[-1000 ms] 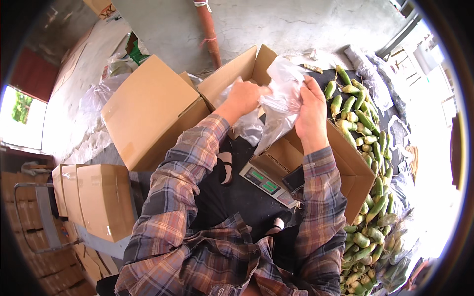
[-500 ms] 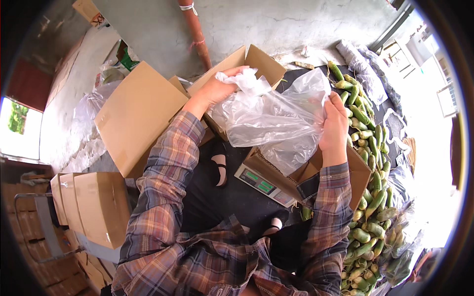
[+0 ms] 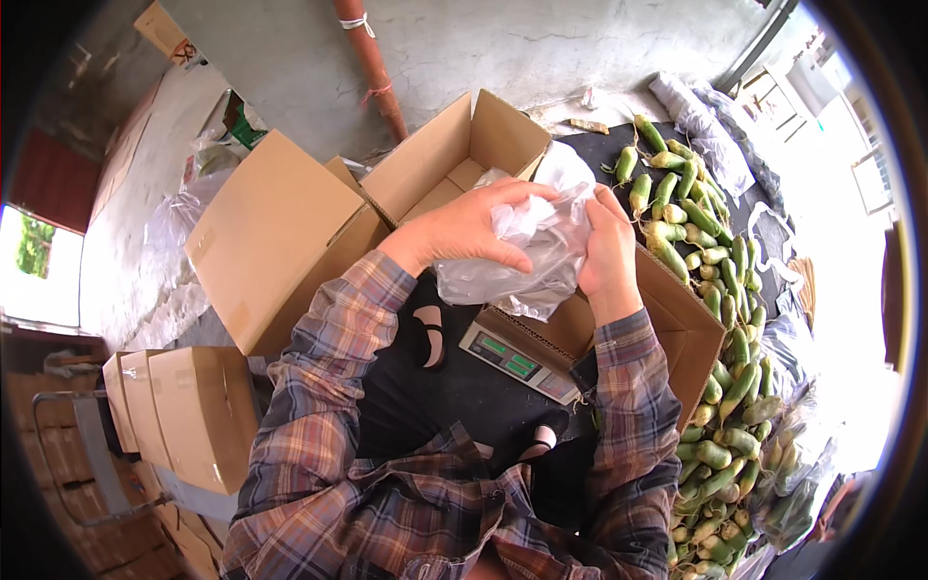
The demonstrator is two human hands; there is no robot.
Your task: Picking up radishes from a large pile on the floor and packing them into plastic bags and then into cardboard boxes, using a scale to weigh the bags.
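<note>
Two hands, both yours, meet over one item in the head view, the only view on record.

Left hand (image 3: pixel 462 228): fingers curled down and closed over the top of a clear plastic bag (image 3: pixel 527 253). Right hand (image 3: pixel 609 253): closed on the same bag from its right side, thumb edge toward you. The hands sit close together, with only bunched plastic between them.

Plastic bag: crumpled, thin, see-through, hanging in a loose wad below your fingers. It is held in the air above the open cardboard box (image 3: pixel 677 319) in front of you, and its lower folds reach down toward the box's near edge.

Open cardboard box: flaps spread wide, far flap (image 3: pixel 503 130) standing up toward the wall, right flap angled toward the heap of vegetables.

Scale (image 3: pixel 517 360): flat, grey, with green display panels, lying under the near edge of the box on the dark floor mat (image 3: pixel 454 387).

Shoes: one (image 3: pixel 430 335) just left of the scale, one (image 3: pixel 541 440) below it.

Green vegetables (image 3: pixel 715 319): many long ones in a heap along the right side of the box, running from the far end down to the lower edge.

Closed cardboard box (image 3: pixel 275 237): tilted, to the left of your left forearm. More cartons (image 3: pixel 179 411) stacked lower left.

Orange pipe (image 3: pixel 372 63): against the grey wall behind the box.
</note>
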